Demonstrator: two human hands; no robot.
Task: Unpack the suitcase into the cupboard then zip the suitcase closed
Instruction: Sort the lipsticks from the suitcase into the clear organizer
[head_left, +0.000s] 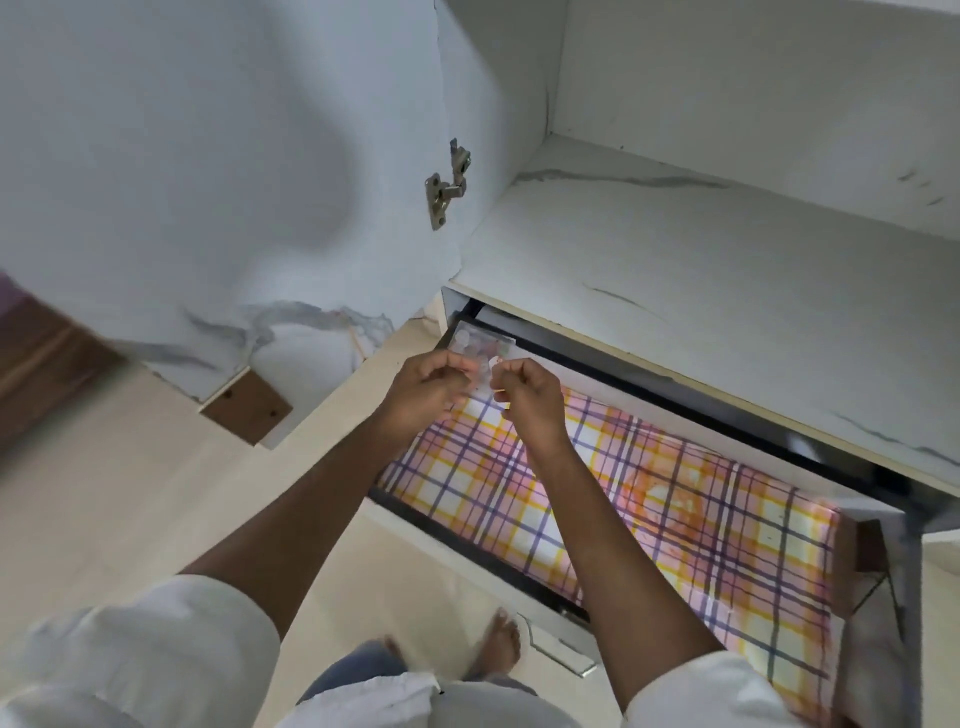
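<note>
your left hand (426, 387), centre of the frame: fingers curled, pinching the left edge of a small clear packet (480, 353) between thumb and fingertips.
your right hand (524, 392), just beside the left: fingers curled in, pinching the packet's lower right edge. both hands hold it above the near left corner of the open drawer.
packet: flat, see-through, with pale round shapes and a bit of red inside; contents too blurred to name.
drawer (467, 535), lower centre to lower right: pulled out from the cupboard, dark inner frame, white front panel nearest you.
checked cloth (649, 499): pink, yellow, purple and white plaid, lying flat in the drawer and covering most of its floor.
cupboard shelf (727, 291), upper right: white with grey marble veining, sitting directly over the drawer.
cupboard door (208, 182), upper left: swung open, same marbled finish, metal hinge (447, 187) at its right edge.
floor (130, 493), left: pale tiles.
your white sleeves (156, 649) and one bare foot (501, 644), bottom edge.
suitcase: not in view.
</note>
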